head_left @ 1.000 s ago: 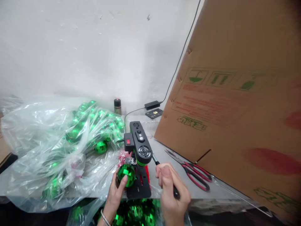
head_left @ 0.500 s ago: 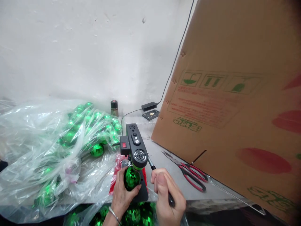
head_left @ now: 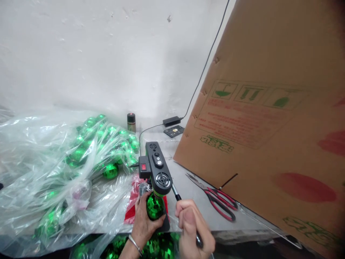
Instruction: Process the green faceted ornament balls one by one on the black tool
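Note:
My left hand (head_left: 144,221) is wrapped round a green mirrored ball (head_left: 155,207) and holds it under the head of a small black and green bench machine (head_left: 157,171). The ball sits on the machine's black base. My right hand (head_left: 192,230) is closed round the machine's black lever handle (head_left: 176,194), which slants down to the right. A bracelet shows on my left wrist.
A clear plastic bag (head_left: 54,169) full of green balls lies at the left. More green balls (head_left: 151,248) lie below the table edge. Red-handled scissors (head_left: 219,201) lie right of the machine. A big cardboard box (head_left: 269,118) leans at the right. A small can (head_left: 131,122) and power adapter (head_left: 172,121) stand by the wall.
My left hand has moved the green ball right, from beside the machine to under its head. My right hand keeps hold of the lever and has sunk slightly.

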The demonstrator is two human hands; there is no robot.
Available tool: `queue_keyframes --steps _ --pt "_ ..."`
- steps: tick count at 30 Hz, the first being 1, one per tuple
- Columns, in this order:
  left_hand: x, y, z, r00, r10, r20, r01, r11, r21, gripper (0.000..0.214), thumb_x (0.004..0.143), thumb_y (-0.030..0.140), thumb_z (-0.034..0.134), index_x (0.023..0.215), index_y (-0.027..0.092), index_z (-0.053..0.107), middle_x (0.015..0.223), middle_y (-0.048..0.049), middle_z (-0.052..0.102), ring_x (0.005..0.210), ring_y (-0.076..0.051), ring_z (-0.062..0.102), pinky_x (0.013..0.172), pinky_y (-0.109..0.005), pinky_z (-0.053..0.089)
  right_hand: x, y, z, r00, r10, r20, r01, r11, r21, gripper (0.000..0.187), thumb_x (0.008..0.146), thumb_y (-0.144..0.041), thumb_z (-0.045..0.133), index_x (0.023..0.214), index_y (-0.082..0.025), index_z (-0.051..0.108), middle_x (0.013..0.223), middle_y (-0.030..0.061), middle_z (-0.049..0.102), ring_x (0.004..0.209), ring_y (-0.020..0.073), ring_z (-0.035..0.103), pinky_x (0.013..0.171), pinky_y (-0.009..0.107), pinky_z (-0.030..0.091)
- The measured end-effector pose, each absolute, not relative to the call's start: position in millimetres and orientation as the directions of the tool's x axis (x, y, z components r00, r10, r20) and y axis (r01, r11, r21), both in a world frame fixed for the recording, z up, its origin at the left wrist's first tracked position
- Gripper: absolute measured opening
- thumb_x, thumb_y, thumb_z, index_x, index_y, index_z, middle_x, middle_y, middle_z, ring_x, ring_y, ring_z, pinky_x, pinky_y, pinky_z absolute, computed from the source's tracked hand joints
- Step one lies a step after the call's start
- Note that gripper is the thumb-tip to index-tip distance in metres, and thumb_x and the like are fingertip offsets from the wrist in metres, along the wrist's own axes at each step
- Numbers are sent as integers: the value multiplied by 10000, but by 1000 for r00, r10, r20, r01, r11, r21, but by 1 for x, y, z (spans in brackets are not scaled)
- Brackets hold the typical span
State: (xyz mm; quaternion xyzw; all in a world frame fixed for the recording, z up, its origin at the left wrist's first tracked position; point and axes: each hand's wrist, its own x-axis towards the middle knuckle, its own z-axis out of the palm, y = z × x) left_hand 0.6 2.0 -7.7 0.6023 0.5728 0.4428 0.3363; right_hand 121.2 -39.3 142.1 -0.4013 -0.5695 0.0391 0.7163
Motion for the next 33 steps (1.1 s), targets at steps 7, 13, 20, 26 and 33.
queue_keyframes --steps 7,13,20,26,33 --pt "3 2 -9 -68 986 155 402 -115 909 752 652 366 908 1364 214 719 1346 -158 808 1324 -463 726 1190 -687 562 118 -37 127 389 458 799 408 693 -595 441 1161 -161 491 725 -227 501 636 -39 468 569 122 535 559 282 392" --pt "3 1 -3 -84 990 113 358 -76 931 729 651 390 889 1338 210 723 1340 -166 818 1337 -469 727 1204 -693 548 119 -37 120 384 450 806 405 703 -585 438 1176 -183 473 742 -231 514 657 -35 523 568 116 545 550 277 388" --pt "3 3 -7 -81 987 139 369 -100 924 740 649 409 869 1346 209 721 1352 -171 828 1331 -478 740 1218 -711 535 116 -35 116 429 443 787 385 698 -603 457 1187 -225 476 731 -231 502 669 -32 557 563 113 534 545 282 369" --pt "3 3 -7 -64 987 145 384 -110 917 735 662 407 878 1352 209 722 1339 -173 833 1314 -480 745 1193 -708 546 115 -33 110 447 439 779 362 708 -607 448 1183 -228 486 735 -233 505 658 -36 539 553 114 529 538 281 369" --pt "3 4 -9 -64 982 178 378 -141 915 720 649 364 880 1336 225 717 1328 -158 837 1283 -473 763 1185 -714 543 115 -33 105 444 444 778 349 715 -606 434 1176 -233 492 743 -235 523 661 -36 566 550 117 550 537 271 403"
